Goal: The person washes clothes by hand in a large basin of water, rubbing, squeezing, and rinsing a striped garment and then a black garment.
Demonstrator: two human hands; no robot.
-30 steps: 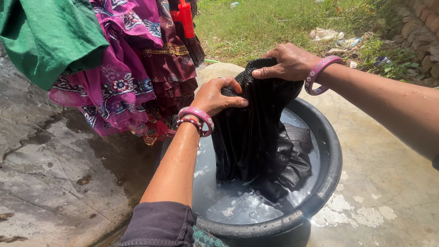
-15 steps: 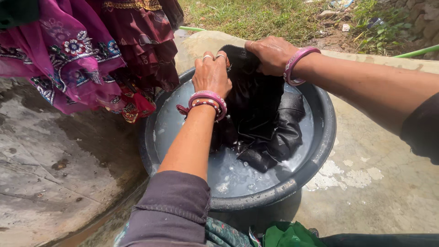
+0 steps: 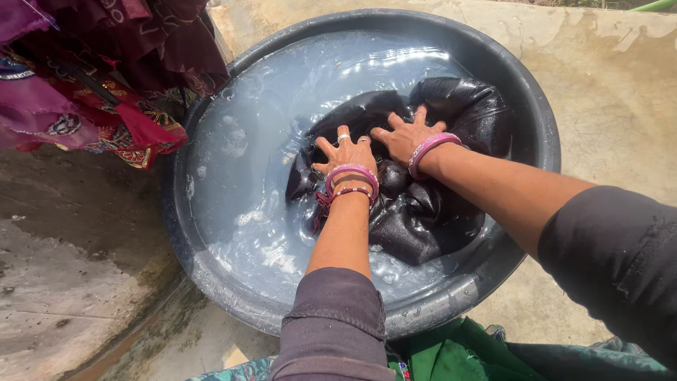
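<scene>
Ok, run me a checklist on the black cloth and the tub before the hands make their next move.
1. Both hands on the cloth: ok. Left hand and right hand press flat, fingers spread, on the black cloth.
2. Grip on the cloth: not ok. Neither hand is closed around it.
3. Cloth inside the tub: ok. None hangs over the rim.
4. Cloth fully under the soapy water: not ok. Puffed folds rise above the surface.
5. Hanging purple and maroon garments out of the water: cannot tell. Their hem hangs at the tub's rim.
6. Bangles and sleeves dry: cannot tell.
</scene>
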